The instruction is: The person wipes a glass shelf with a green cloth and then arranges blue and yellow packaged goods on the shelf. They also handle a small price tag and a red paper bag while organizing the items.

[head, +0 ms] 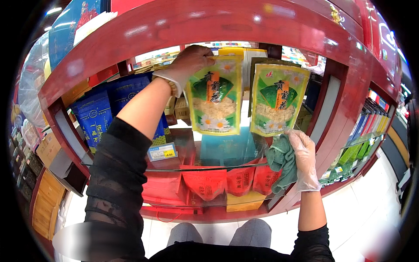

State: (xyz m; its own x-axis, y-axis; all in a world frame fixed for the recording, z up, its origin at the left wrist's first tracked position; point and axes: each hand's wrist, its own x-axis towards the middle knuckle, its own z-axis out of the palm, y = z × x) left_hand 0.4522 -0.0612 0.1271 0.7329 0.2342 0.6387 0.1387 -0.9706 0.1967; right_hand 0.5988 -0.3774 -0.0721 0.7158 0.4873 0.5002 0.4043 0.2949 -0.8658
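Note:
My left hand [195, 61], in a thin transparent glove, grips the top of a yellow-green pouch of dried chrysanthemum flowers [214, 106], which looks upright. A matching pouch [278, 101] stands to its right on the glass shelf [226, 147]. In my gloved right hand [304, 157] is a bunched green cloth [283, 160], hanging over the shelf's front edge. The fingertips of that hand are at the lower right corner of the second pouch; whether they touch it I cannot tell. Behind this pouch, a darker pack [262, 60] is mostly hidden.
Blue pouches [95, 114] stand at the left, near a price tag [162, 152]. Red packages [204, 180] and a yellow box [245, 201] sit below the glass. The red wooden frame [196, 23] crosses above, with an upright [330, 114] at the right.

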